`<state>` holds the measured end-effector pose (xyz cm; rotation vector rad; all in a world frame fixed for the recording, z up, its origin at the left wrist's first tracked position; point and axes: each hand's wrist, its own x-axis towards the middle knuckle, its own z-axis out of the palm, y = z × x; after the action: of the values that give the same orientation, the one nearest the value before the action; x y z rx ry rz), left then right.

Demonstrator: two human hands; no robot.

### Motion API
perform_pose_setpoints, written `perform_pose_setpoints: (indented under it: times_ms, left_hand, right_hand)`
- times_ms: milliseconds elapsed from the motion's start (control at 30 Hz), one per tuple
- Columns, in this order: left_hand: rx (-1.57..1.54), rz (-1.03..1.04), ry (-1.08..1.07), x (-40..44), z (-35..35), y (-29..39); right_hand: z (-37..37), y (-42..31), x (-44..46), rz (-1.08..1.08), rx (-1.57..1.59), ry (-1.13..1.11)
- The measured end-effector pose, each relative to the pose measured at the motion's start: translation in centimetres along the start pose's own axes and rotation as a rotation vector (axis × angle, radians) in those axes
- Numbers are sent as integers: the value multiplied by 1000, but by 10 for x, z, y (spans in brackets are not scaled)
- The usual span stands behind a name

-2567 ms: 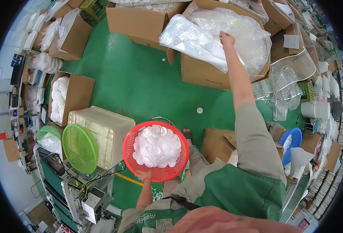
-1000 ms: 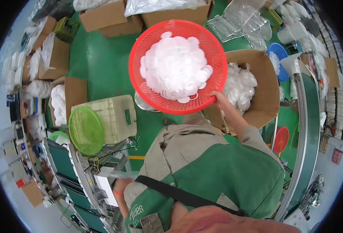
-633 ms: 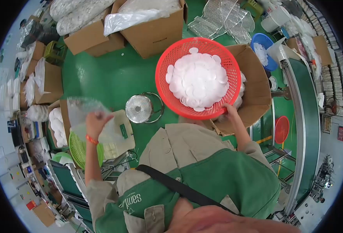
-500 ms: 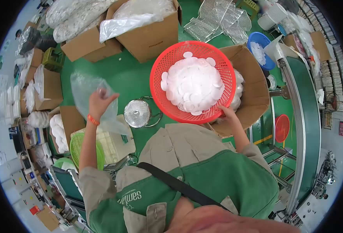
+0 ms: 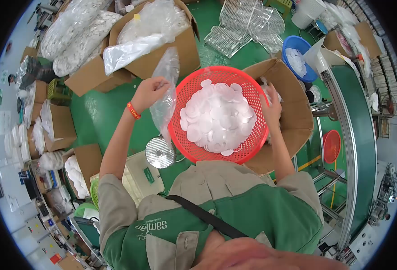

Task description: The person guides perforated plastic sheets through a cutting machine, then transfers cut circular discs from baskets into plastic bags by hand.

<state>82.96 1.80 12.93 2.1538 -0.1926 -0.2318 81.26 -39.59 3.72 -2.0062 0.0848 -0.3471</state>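
Observation:
My left hand (image 5: 152, 91) is closed on a clear plastic bag (image 5: 164, 110), which hangs limp beside the left rim of a red perforated basket (image 5: 180, 139). Many thin, round white discs (image 5: 218, 117) lie heaped in that basket. At the basket's right rim is my right hand (image 5: 272, 108), its thumb on the inner side and its fingers outside; the grip is partly hidden. Just beyond that hand stands an open cardboard box (image 5: 293, 99) with plastic-wrapped contents, largely covered by the basket.
Large cardboard boxes (image 5: 176, 54) with clear bags stand ahead on the left. A round perforated metal piece (image 5: 159, 152) is below the left forearm. A blue basin (image 5: 313, 65) of white pieces lies ahead right, beside a green-topped conveyor (image 5: 358, 148) with a metal frame.
My left hand has swung right and forward with the plastic bag, now near the basket. My right hand has shifted up along the basket's right rim. The basket appears lower in view.

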Motion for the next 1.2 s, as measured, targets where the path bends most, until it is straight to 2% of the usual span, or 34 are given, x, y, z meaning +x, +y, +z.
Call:
perform_pose_setpoints:
  times_ms: [33, 100, 133, 167, 233, 300, 333, 400, 433, 500, 567, 600, 633, 700, 767, 833, 867, 900, 933, 967, 1033, 1067, 1133, 1200]
  left_hand:
    - [-36, 49, -67, 11, 4, 6]
    - [-8, 157, -182, 27, 14, 21]
    - [39, 99, -249, 32, 16, 33]
    - [44, 128, -259, 35, 19, 46]
    - [60, 221, -233, 40, 22, 64]
    - [155, 235, -150, 43, 13, 73]
    - [349, 228, -112, 45, 3, 83]
    - [503, 228, -18, 49, -11, 72]
    - [474, 325, 42, 57, -17, 44]
    - [406, 45, -56, 61, -32, 23]
    - [322, -20, 78, 73, -35, -24]
    - [282, -71, 149, 78, -34, -38]
    - [-19, -187, 157, 84, -29, -53]
    - [-401, -217, 221, 98, -14, -86]
    - [-711, -307, 331, 101, 4, -100]
    - [-1053, -343, 466, 114, 21, -117]
    - [-1270, -288, 501, 119, 24, -122]
    - [-1483, -228, 535, 123, 24, -128]
    - [-1720, -305, 518, 127, 22, -134]
    - [-1914, -281, 449, 127, 22, -128]
    - [-1988, -302, 448, 132, 28, -121]
    - [-2122, -244, 326, 135, 35, -141]
    - [-2040, -339, 384, 135, 43, -146]
    - [-1975, -304, 394, 135, 51, -161]
  right_hand:
    - [15, -17, 19, -57, 220, -75]
    - [42, -76, 45, -224, 323, -315]
    - [52, -114, 56, -466, 205, -328]
    - [64, -143, 65, -707, 82, -337]
    - [92, -155, 91, -868, -51, -506]
    - [115, -133, 127, -913, -300, -614]
    - [125, -123, 142, -803, -285, -526]
    - [133, -109, 171, -657, -269, -345]
    - [133, -102, 183, -620, -265, -249]
    - [132, -100, 198, -561, -132, -140]
    - [131, -94, 203, -169, 168, -245]
    - [133, -86, 205, -55, 259, -319]
    - [134, -77, 207, 129, 513, -433]
    - [144, -52, 208, 563, 1063, -677]
    - [148, -50, 194, 770, 1210, -729]
    - [160, -11, 195, 770, 1152, -745]
    - [161, -1, 192, 787, 1078, -727]
    - [162, 8, 189, 690, 871, -758]
    - [165, 17, 184, 657, 829, -754]
    - [171, 31, 180, 626, 787, -754]
    - [178, 39, 178, 754, 1039, -684]
    - [181, 34, 176, 873, 1163, -553]
    - [183, 24, 180, 978, 1378, -528]
    - [181, 17, 184, 924, 1634, -774]
